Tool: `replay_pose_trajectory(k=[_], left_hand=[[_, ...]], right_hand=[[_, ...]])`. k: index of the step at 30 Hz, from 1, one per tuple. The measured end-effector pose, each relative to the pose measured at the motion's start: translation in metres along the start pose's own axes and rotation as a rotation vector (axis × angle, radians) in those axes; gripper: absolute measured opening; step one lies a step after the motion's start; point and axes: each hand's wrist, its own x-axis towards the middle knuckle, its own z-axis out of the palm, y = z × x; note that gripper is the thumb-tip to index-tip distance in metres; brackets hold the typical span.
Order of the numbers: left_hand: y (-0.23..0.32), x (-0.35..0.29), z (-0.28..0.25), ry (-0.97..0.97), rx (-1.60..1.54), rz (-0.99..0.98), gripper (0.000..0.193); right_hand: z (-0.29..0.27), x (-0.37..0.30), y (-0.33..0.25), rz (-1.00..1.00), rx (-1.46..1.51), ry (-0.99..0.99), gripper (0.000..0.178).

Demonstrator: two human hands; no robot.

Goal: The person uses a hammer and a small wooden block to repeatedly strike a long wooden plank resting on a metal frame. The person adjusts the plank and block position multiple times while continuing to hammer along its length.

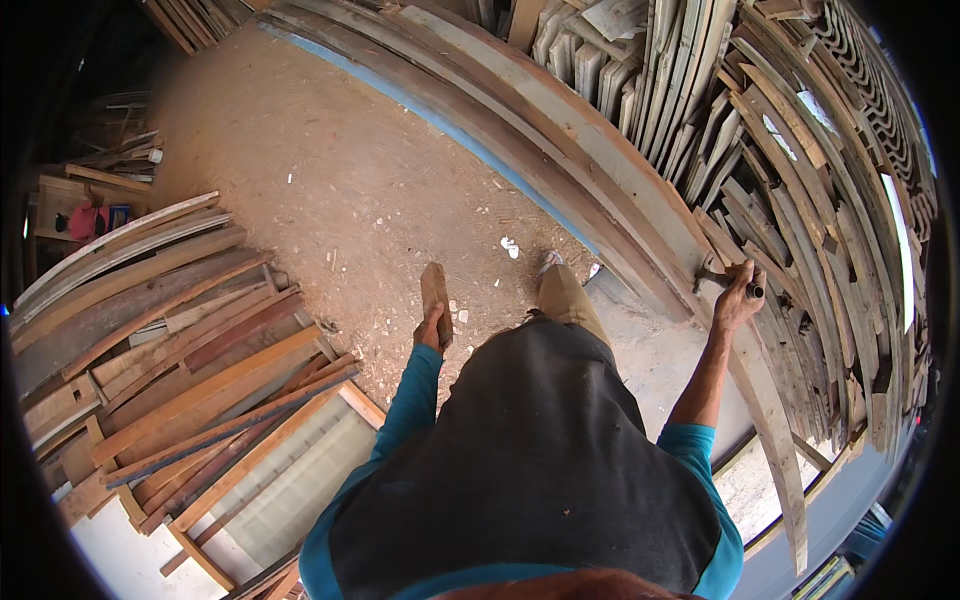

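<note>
My left hand [431,328] is closed around the lower end of a short brown wooden block [434,289], which points away from me above the dirt floor. Out to the right, my right hand [736,303] grips a hammer [711,279]. The hammer's head sits left of my fingers, and a dark round handle end shows on the other side. Beneath the hammer lie the near ends of long planks [640,240]. Part of the hammer is hidden by my fingers.
Loose boards and frames [210,385] are piled at the left. Bent-looking timber stacks [800,220] crowd the right, with upright boards [660,80] at the back. A blue-edged plank [430,115] crosses the floor. White scraps [510,246] lie near my foot.
</note>
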Motion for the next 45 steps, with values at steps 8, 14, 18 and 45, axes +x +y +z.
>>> replay_pose_trajectory(k=[8,14,18,45], left_hand=[[0.011,0.144,0.012,0.165,0.379,0.081,0.096],[0.025,0.257,-0.036,0.212,0.794,-0.039,0.106],[0.056,0.288,-0.039,0.187,0.87,-0.078,0.108],[0.419,0.443,-0.095,0.142,0.73,-0.142,0.096]], right_hand=[[0.114,0.046,0.006,0.031,-0.277,-0.021,0.048],[0.179,0.067,0.018,0.17,-0.344,-0.138,0.05],[0.201,0.085,0.013,0.184,-0.48,-0.247,0.052],[0.614,0.022,-0.08,0.355,-0.03,-0.277,0.041]])
